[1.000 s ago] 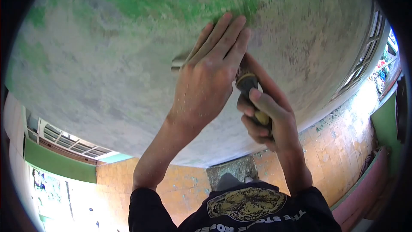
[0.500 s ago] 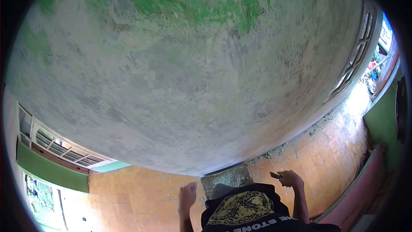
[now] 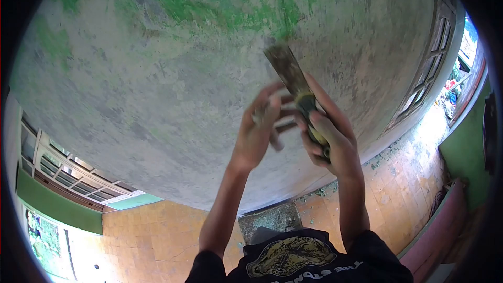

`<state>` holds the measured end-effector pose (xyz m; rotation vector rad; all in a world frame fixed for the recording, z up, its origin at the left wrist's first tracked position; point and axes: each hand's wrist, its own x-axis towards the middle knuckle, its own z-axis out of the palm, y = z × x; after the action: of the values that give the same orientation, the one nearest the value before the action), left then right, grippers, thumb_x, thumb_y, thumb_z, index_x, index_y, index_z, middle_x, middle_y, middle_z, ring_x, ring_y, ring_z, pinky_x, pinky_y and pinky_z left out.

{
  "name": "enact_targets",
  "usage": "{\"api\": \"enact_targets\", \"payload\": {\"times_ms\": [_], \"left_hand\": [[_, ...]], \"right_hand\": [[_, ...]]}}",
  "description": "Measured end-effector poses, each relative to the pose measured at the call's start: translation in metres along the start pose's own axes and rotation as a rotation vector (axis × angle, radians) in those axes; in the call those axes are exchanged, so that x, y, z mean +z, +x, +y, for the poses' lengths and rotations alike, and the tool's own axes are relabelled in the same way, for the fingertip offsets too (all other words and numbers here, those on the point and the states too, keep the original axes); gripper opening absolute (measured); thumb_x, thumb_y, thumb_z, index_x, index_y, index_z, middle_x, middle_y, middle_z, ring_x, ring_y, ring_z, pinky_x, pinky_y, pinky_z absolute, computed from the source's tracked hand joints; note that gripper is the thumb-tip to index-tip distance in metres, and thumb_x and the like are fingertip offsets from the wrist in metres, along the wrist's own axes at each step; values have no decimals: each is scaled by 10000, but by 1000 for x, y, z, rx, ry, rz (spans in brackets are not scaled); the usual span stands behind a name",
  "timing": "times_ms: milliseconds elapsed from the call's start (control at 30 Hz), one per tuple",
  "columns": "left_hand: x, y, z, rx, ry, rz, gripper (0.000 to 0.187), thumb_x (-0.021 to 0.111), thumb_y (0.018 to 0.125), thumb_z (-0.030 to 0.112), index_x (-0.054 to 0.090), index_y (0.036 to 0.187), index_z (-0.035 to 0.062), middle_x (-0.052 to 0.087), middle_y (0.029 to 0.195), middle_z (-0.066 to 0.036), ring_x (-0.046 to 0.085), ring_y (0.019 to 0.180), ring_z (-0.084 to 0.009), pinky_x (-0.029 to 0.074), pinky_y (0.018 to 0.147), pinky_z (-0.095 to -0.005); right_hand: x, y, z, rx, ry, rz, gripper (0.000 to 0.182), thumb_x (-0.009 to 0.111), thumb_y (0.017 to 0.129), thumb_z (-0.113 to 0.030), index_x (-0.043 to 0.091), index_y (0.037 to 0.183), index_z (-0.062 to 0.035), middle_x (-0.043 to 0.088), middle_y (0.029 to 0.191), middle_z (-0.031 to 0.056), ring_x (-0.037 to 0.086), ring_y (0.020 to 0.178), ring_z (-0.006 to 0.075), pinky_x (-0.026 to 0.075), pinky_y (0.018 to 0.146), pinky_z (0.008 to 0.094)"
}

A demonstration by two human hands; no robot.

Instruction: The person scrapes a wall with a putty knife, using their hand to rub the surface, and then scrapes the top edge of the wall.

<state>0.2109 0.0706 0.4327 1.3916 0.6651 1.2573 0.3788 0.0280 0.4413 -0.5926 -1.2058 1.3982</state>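
Observation:
My right hand [image 3: 334, 139] is wrapped round the yellow-and-black handle of a paint scraper [image 3: 286, 68]. Its broad, worn metal blade points up and to the left, overlapping the wall in this view. My right index finger stretches along the handle towards the blade. Close on the left, my left hand [image 3: 257, 128] is raised with its fingers apart and blurred, their tips near the scraper's neck. Behind both hands stands the wall [image 3: 173, 94], with green paint across its upper part and bare grey, patchy plaster below.
Green flakes [image 3: 319, 191] lie on the orange tiled floor [image 3: 141, 230] along the wall's foot. A dark speckled slab [image 3: 270, 217] sits at the wall's base before me. Windows [image 3: 427, 73] flank the wall, and a pink low partition [image 3: 437, 230] stands at right.
Both hands have risen from low by my sides to in front of the wall and come close together. The scraper has come up with my right hand, and my left fingers have spread.

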Motion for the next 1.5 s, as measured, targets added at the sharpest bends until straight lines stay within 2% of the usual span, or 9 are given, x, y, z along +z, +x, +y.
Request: {"api": "enact_targets", "payload": {"times_ms": [167, 333, 433, 567, 633, 833, 1033, 1300, 1500], "left_hand": [[22, 49, 24, 116, -75, 7, 429, 443, 1087, 354, 529, 1303, -6, 687, 1129, -199, 710, 997, -266, 616, 754, -347], [38, 60, 34, 162, -218, 202, 353, 443, 1082, 302, 583, 1036, -20, 676, 804, -141, 682, 618, -217, 563, 549, -315], [37, 61, 26, 218, -120, 243, 338, 442, 1078, 272, 593, 995, -19, 655, 719, -125, 676, 610, -217, 546, 532, -319], [40, 65, 30, 192, -242, 241, 345, 440, 1080, 266, 592, 948, -15, 640, 684, -107, 654, 582, -196, 528, 520, -315], [35, 70, 22, 279, 62, 345, 353, 436, 1083, 261, 580, 909, -10, 634, 676, -98, 637, 558, -184, 518, 506, -317], [50, 62, 31, 209, -190, 330, 364, 443, 1083, 268, 578, 870, 6, 631, 661, -94, 632, 549, -173, 501, 500, -299], [39, 71, 40, 325, -65, 314, 313, 473, 1072, 273, 595, 914, 33, 624, 682, -87, 638, 537, -203, 549, 510, -335], [37, 58, 41, 173, -171, 305, 314, 480, 1069, 272, 599, 900, 35, 624, 682, -87, 638, 525, -218, 544, 492, -346], [37, 62, 50, 237, -110, 330, 386, 460, 1080, 265, 584, 819, 9, 630, 642, -87, 632, 538, -163, 507, 491, -293]], "right_hand": [[11, 12, -4, -26, 71, -24, 614, 429, 1015, -100, 275, 1607, -159, 512, 873, 23, 412, 531, 32, 296, 364, 197], [21, 12, -18, 12, 143, -14, 627, 409, 1017, -99, 238, 1617, -160, 515, 878, 23, 409, 518, 29, 286, 362, 191], [21, 10, -9, 32, 133, 5, 632, 405, 1018, -95, 223, 1620, -155, 515, 881, 20, 405, 516, 27, 288, 375, 190], [25, 13, -23, 17, 65, -6, 644, 403, 1014, -75, 206, 1624, -141, 515, 883, 19, 400, 519, 21, 294, 403, 186], [14, 11, -6, 45, 66, 1, 646, 401, 1013, -69, 203, 1624, -136, 516, 883, 21, 398, 517, 20, 296, 407, 187], [9, 16, -9, -6, 68, -59, 642, 401, 1011, -55, 211, 1621, -116, 507, 881, 20, 391, 515, 20, 297, 418, 192], [18, 25, -12, -20, 56, -69, 632, 391, 1008, -41, 211, 1613, -73, 501, 883, 21, 394, 529, 21, 314, 433, 191], [26, 19, -12, 14, 60, -42, 643, 381, 1008, -34, 181, 1618, -69, 498, 885, 32, 402, 529, 22, 330, 443, 191], [32, 29, -15, -60, 53, -61, 644, 380, 1012, -42, 168, 1620, -71, 508, 890, 37, 404, 526, 24, 315, 433, 190]]}}
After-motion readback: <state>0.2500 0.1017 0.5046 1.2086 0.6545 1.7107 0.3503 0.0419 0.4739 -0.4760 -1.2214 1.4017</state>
